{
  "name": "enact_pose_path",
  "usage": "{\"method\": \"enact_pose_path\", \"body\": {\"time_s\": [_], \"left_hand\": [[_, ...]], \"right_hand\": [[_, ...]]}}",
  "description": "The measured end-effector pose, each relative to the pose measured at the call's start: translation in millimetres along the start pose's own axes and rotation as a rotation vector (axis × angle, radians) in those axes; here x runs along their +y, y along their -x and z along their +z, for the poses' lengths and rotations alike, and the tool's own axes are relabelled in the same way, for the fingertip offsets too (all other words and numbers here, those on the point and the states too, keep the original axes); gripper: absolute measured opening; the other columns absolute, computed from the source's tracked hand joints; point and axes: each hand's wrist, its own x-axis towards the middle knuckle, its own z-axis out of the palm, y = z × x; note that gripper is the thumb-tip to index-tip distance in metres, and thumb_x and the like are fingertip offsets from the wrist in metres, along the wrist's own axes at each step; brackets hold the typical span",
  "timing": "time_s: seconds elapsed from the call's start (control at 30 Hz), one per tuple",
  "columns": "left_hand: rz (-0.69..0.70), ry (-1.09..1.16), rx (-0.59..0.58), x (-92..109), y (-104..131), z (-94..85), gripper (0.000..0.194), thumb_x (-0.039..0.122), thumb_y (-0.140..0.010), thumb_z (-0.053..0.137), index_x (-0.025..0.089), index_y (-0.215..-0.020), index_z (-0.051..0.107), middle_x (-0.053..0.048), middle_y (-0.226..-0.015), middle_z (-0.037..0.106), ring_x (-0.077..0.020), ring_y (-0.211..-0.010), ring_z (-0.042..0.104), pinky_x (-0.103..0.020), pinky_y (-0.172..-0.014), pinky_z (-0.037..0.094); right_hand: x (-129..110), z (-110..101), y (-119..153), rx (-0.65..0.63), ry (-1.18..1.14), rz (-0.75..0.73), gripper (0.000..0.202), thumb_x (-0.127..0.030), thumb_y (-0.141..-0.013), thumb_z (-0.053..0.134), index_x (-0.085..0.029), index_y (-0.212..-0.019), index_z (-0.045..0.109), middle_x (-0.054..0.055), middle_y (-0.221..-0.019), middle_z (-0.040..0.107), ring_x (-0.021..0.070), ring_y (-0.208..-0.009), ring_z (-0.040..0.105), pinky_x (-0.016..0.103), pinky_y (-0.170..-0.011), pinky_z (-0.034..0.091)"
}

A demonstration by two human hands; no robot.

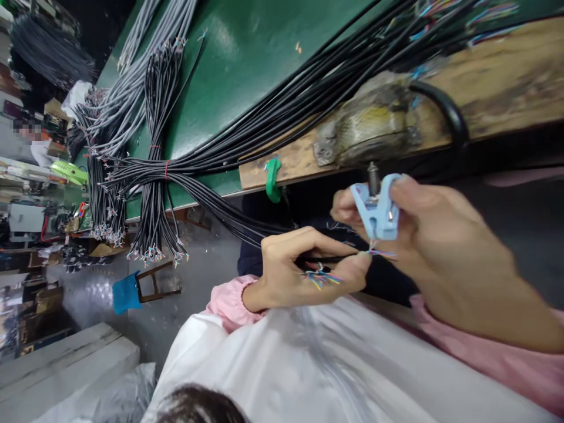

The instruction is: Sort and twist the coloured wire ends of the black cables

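My left hand (pixel 312 267) is closed around the ends of black cables, with thin coloured wires (pixel 324 276) fanning out over its palm side. Its thumb and forefinger pinch one cable end, whose bare wires (pixel 381 253) reach to the jaws of a light blue plastic clip (pixel 382 214). My right hand (pixel 440 229) has its fingers and thumb around that clip. The clip sits at the end of a metal shaft (pixel 373 176), which comes out of a small motor (pixel 365 126) wrapped in clear film. Whether the jaws grip the wires is hard to see.
The motor lies on a wooden plank (pixel 497 88) along the table edge. A green clamp (pixel 273 179) hangs from the plank. Tied bundles of black cable (pixel 161 117) and grey cable (pixel 163 29) cover the green table (pixel 238 53). A blue stool (pixel 126 292) stands on the floor.
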Motion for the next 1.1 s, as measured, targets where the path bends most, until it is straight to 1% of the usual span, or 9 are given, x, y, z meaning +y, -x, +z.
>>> {"method": "enact_pose_path", "body": {"time_s": [0.07, 0.2, 0.37, 0.6, 0.7, 0.77, 0.83, 1.0, 1.1], "left_hand": [[-0.026, -0.063, -0.027, -3, 3, 1.7, 0.042, 0.049, -0.088, 0.068, 0.014, -0.063, 0.068, 0.002, -0.053, 0.065, -0.0017, -0.039, 0.044, -0.015, -0.04, 0.038], [-0.067, -0.154, -0.114, -10, 10, 3.7, 0.042, 0.051, -0.092, 0.061, 0.014, -0.075, 0.073, -0.001, -0.064, 0.071, -0.0042, -0.046, 0.052, -0.017, -0.049, 0.048], [-0.129, -0.175, -0.204, -12, 12, 3.4, 0.041, 0.054, -0.088, 0.067, 0.014, -0.079, 0.074, -0.003, -0.071, 0.074, -0.0072, -0.055, 0.061, -0.019, -0.056, 0.053], [-0.111, -0.225, -0.284, -11, 17, -0.6, 0.041, 0.053, -0.087, 0.068, 0.013, -0.085, 0.076, -0.001, -0.067, 0.07, -0.0048, -0.051, 0.057, -0.017, -0.054, 0.051], [-0.087, -0.162, -0.429, -14, 17, -11.1, 0.033, 0.045, -0.09, 0.067, 0.013, -0.094, 0.077, -0.002, -0.074, 0.071, -0.0065, -0.058, 0.062, -0.019, -0.058, 0.055], [-0.033, -0.092, -0.554, -20, 14, -21.2, 0.03, 0.039, -0.093, 0.064, 0.013, -0.099, 0.078, -0.005, -0.085, 0.073, -0.0097, -0.071, 0.069, -0.022, -0.067, 0.059], [-0.001, -0.013, -0.61, -28, 9, -30.8, 0.033, 0.041, -0.094, 0.063, 0.013, -0.096, 0.08, -0.008, -0.091, 0.075, -0.0118, -0.08, 0.072, -0.023, -0.073, 0.059], [-0.216, -0.036, -0.578, -38, 0, -43.3, 0.048, 0.057, -0.08, 0.074, 0.012, -0.095, 0.082, -0.002, -0.066, 0.07, -0.0062, -0.052, 0.056, -0.019, -0.055, 0.049], [-0.224, -0.123, -0.571, -31, 1, -44.9, 0.046, 0.054, -0.085, 0.071, 0.012, -0.101, 0.08, -0.004, -0.076, 0.074, -0.0077, -0.062, 0.063, -0.018, -0.062, 0.052]], "right_hand": [[3, 0, -3, -0.052, -0.057, 0.048, 0.064, -0.082, -0.038, 0.084, -0.023, -0.056, 0.063, 0.003, -0.06, 0.057, 0.0166, -0.059, 0.056, 0.031, -0.052, 0.047], [6, 0, -1, -0.204, -0.087, 0.071, 0.063, -0.082, -0.05, 0.08, -0.022, -0.058, 0.06, 0.002, -0.058, 0.052, 0.014, -0.053, 0.05, 0.028, -0.045, 0.044], [13, 0, -3, -0.315, -0.086, 0.043, 0.062, -0.086, -0.063, 0.067, -0.024, -0.062, 0.06, 0.002, -0.059, 0.053, 0.0144, -0.05, 0.047, 0.029, -0.043, 0.044], [29, -24, 0, -0.261, -0.038, 0.054, 0.056, -0.082, -0.064, 0.069, -0.025, -0.063, 0.064, 0.002, -0.055, 0.055, 0.017, -0.045, 0.052, 0.032, -0.042, 0.046], [26, -36, 19, -0.197, -0.023, 0.025, 0.046, -0.074, -0.068, 0.075, -0.028, -0.065, 0.068, 0.002, -0.06, 0.06, 0.0182, -0.05, 0.058, 0.031, -0.045, 0.047], [22, -40, 31, -0.174, 0.035, -0.084, 0.04, -0.069, -0.071, 0.076, -0.03, -0.062, 0.069, 0.003, -0.06, 0.062, 0.0196, -0.054, 0.06, 0.034, -0.051, 0.05], [21, -42, 38, -0.171, 0.161, -0.235, 0.04, -0.065, -0.076, 0.074, -0.031, -0.057, 0.068, 0.003, -0.055, 0.062, 0.021, -0.054, 0.06, 0.038, -0.056, 0.052], [31, -40, 33, -0.258, 0.677, -0.585, 0.038, -0.057, -0.083, 0.069, -0.031, -0.055, 0.066, 0.0, -0.053, 0.066, 0.0186, -0.046, 0.059, 0.035, -0.047, 0.044], [34, -39, 36, -0.117, 0.796, -0.614, 0.032, -0.049, -0.085, 0.065, -0.03, -0.059, 0.066, 0.0, -0.059, 0.069, 0.0176, -0.05, 0.062, 0.034, -0.048, 0.045]]}}
